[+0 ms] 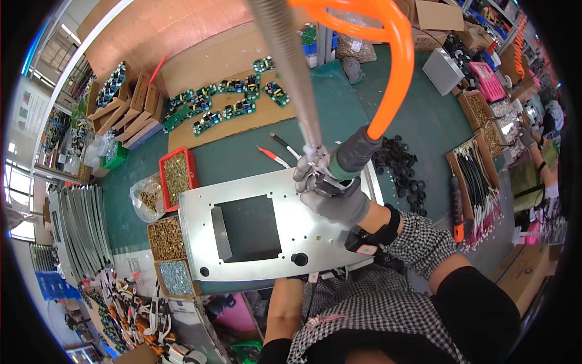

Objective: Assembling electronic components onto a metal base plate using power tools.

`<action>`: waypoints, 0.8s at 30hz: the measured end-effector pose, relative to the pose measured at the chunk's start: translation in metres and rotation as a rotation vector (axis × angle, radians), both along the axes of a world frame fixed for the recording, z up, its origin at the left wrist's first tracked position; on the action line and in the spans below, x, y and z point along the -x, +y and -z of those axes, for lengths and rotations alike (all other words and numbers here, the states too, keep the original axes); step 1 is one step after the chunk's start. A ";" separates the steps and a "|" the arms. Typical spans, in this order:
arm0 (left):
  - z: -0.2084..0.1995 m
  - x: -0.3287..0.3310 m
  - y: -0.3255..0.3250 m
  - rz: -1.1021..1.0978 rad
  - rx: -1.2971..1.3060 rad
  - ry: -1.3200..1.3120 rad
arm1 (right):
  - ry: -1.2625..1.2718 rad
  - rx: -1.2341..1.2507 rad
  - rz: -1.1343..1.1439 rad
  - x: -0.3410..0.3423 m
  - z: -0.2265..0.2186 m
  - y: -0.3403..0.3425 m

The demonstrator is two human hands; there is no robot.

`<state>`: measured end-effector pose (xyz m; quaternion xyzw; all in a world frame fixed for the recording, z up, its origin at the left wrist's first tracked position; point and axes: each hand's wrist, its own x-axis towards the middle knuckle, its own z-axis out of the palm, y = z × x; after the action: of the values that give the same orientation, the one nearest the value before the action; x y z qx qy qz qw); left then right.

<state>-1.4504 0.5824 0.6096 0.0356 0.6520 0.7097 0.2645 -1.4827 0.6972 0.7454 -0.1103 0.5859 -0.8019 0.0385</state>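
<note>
My right hand (336, 207), in a grey glove, is closed round a pneumatic screwdriver (350, 156) with a dark and green body. An orange air hose (397, 73) runs into the tool, and a metal spring (288, 67) hangs down to it. Under the hand lies a silver metal panel (309, 227) with a large rectangular cutout. A black round grommet (299, 259) sits on the panel near its front edge. My left forearm (285, 306) reaches up to that edge; the left hand is hidden beneath the panel.
Green circuit boards (239, 108) lie on cardboard behind. A red bin (193, 170) and boxes of screws (167, 238) stand left of the panel. Black grommets (400, 167) are heaped to the right, near a box of cables (476, 167) and an orange-black screwdriver (458, 209).
</note>
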 end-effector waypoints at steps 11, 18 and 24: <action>0.001 -0.061 -0.087 -0.615 0.237 0.019 | 0.125 0.014 0.055 -0.003 -0.016 -0.017; -0.002 -0.166 -0.251 -1.147 0.571 0.158 | 0.231 0.003 0.193 0.005 -0.019 -0.010; 0.003 -0.124 -0.387 -0.975 1.376 0.144 | 0.251 -0.051 0.152 0.004 -0.020 -0.018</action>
<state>-1.3260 0.1957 0.6064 -0.3734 0.8964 0.1852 -0.1506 -1.4862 0.6792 0.7651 -0.1640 0.6128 -0.7674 -0.0934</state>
